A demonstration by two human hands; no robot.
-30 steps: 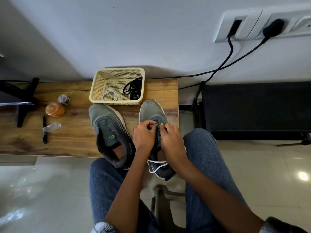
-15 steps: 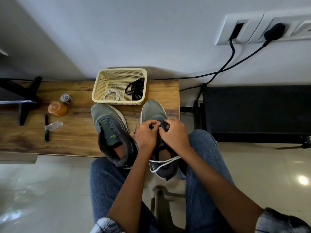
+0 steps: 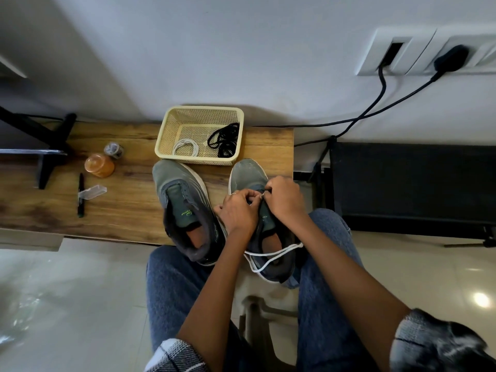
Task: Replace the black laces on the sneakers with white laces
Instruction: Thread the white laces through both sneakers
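Two grey sneakers stand side by side at the near edge of a wooden table [image 3: 128, 210]. The left sneaker [image 3: 182, 208] has no lace. Over the front eyelets of the right sneaker [image 3: 248, 174], my left hand [image 3: 239, 210] and my right hand [image 3: 284, 202] meet with curled fingers, pinching a white lace [image 3: 271, 257]. Its loose ends trail across the shoe's heel opening. The eyelets are hidden under my fingers. A cream basket [image 3: 200, 112] behind the shoes holds a coiled white lace [image 3: 185, 149] and bundled black laces [image 3: 224, 143].
On the table's left part lie an orange jar [image 3: 99, 165], a small tape roll [image 3: 114, 150], a black pen [image 3: 80, 196] and a clear cap [image 3: 92, 191]. Black cables [image 3: 375, 103] run from wall sockets to a dark bench [image 3: 413, 183] at right. My knees sit under the table edge.
Both hands have shifted slightly forward along the right sneaker, toward its toe. The white lace ends now trail further to the right across the heel opening.
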